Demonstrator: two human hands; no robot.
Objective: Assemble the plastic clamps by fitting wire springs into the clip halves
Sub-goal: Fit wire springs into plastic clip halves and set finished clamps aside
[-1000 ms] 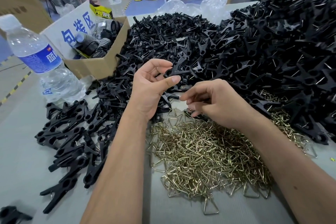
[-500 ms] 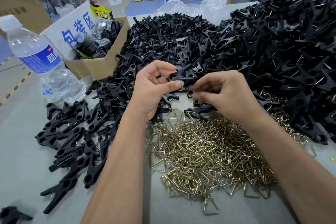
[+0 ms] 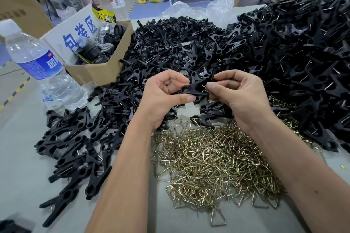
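Pinching a black clip (image 3: 194,89) between my left hand (image 3: 162,98) and right hand (image 3: 238,96), both gripping it, above the springs (image 3: 212,161).

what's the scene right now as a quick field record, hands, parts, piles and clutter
left hand: pinches a black clip half by its ring end
right hand: fingers pinch the other end, where a bit of wire shows
spring pile: brass-coloured wire springs on the table below the hands
loose clip halves: heap behind the hands
right heap: black clamps with wire showing
left pile: black clamps, near side
water bottle: far left
cardboard box: beside the bottle, holding dark items
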